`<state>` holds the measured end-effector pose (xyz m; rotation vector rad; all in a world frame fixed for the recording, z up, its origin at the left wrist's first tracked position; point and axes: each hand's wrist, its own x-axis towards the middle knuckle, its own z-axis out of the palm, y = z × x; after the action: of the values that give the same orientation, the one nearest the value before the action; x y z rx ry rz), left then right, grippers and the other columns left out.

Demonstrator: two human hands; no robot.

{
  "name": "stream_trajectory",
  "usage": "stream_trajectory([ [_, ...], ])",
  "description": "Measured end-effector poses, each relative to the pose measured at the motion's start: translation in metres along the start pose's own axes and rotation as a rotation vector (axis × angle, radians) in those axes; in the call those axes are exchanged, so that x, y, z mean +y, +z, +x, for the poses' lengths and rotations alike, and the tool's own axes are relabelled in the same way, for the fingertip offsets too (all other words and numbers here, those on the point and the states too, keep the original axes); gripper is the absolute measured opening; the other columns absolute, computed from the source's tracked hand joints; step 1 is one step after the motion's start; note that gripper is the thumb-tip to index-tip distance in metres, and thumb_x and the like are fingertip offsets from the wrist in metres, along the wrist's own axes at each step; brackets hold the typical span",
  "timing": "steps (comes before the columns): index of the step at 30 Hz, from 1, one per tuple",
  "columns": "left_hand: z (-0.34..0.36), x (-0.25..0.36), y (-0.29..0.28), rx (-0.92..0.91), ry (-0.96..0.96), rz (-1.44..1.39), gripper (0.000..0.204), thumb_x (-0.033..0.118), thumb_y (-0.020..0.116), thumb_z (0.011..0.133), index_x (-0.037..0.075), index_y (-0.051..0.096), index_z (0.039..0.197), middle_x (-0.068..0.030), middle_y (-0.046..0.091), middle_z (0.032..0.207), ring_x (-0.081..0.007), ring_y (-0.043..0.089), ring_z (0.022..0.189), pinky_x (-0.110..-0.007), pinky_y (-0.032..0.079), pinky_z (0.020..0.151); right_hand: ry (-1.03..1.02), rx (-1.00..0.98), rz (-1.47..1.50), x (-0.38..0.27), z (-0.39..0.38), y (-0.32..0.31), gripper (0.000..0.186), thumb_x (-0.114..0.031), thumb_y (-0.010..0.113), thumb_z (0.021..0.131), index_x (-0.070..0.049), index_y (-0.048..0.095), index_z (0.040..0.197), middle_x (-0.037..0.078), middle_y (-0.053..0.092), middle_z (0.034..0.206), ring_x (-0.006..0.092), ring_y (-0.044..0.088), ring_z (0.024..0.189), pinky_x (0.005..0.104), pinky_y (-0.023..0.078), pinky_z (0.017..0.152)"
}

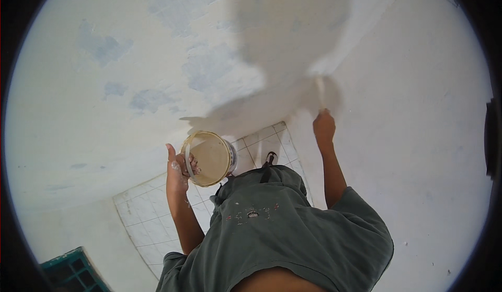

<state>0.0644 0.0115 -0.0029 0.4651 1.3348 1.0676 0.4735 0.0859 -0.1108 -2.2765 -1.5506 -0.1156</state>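
Head — bucket (pixel 231 155) in left hand (pixel 179 167), tool (pixel 320 90) in right hand (pixel 324 127)

No legible text. Bucket (pixel 224 148): dark printed marking (pixel 233 157) on outer wall, right side; seen at a steep slant, too small to read. Shirt (pixel 298 239), grey-green: small patch of pale and red marks (pixel 253 214) across the front; print or stains, cannot tell; no letters or numbers made out.
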Motion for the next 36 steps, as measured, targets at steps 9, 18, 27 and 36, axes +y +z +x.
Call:
stream_trajectory([
  [9, -0.004, 0.009, 0.0, -0.067, -0.079, 0.036, 0.071, 0.075, 0.019, 0.077, 0.009, 0.041, 0.062, -0.0016, 0.042, 0.053, -0.015, 0.042, 0.046, -0.025, 0.039, 0.049, -0.115, -0.165, 0.032, -0.069, -0.045, 0.04, 0.023, -0.013, 0.038, 0.086, 0.002, 0.056, 0.087, 0.015, 0.059, 0.066, 0.0295, 0.059, 0.061, 0.0387, 0.049, 0.053],
  [18, -0.003, 0.008, 0.0, -0.077, -0.047, 0.058, 0.07, 0.074, 0.019, 0.078, 0.01, 0.042, 0.063, -0.0012, 0.041, 0.053, -0.0145, 0.041, 0.047, -0.024, 0.039, 0.05, -0.419, -0.374, 0.034, -0.046, -0.048, 0.046, 0.013, -0.01, 0.047, 0.08, -0.001, 0.054, 0.085, 0.015, 0.06, 0.072, 0.0308, 0.06, 0.067, 0.0426, 0.048, 0.056],
  [27, -0.008, 0.006, 0.002, -0.031, -0.032, 0.046, 0.068, 0.073, 0.022, 0.079, 0.01, 0.043, 0.066, -0.0012, 0.041, 0.053, -0.0142, 0.041, 0.047, -0.025, 0.039, 0.05, 0.087, 0.07, 0.037, 0.014, 0.021, -0.005, 0.02, -0.017, 0.045, 0.086, 0.001, 0.054, 0.086, 0.02, 0.057, 0.064, 0.0345, 0.058, 0.06, 0.0431, 0.047, 0.054],
  [36, -0.008, 0.006, -0.001, -0.025, -0.071, 0.035, 0.069, 0.074, 0.023, 0.077, 0.01, 0.043, 0.063, -0.0008, 0.041, 0.053, -0.0146, 0.041, 0.046, -0.025, 0.038, 0.049, -0.266, -0.302, 0.12, -0.073, -0.074, 0.06, 0.023, -0.015, 0.041, 0.085, 0.003, 0.054, 0.091, 0.018, 0.059, 0.073, 0.0327, 0.06, 0.068, 0.0423, 0.049, 0.059],
])
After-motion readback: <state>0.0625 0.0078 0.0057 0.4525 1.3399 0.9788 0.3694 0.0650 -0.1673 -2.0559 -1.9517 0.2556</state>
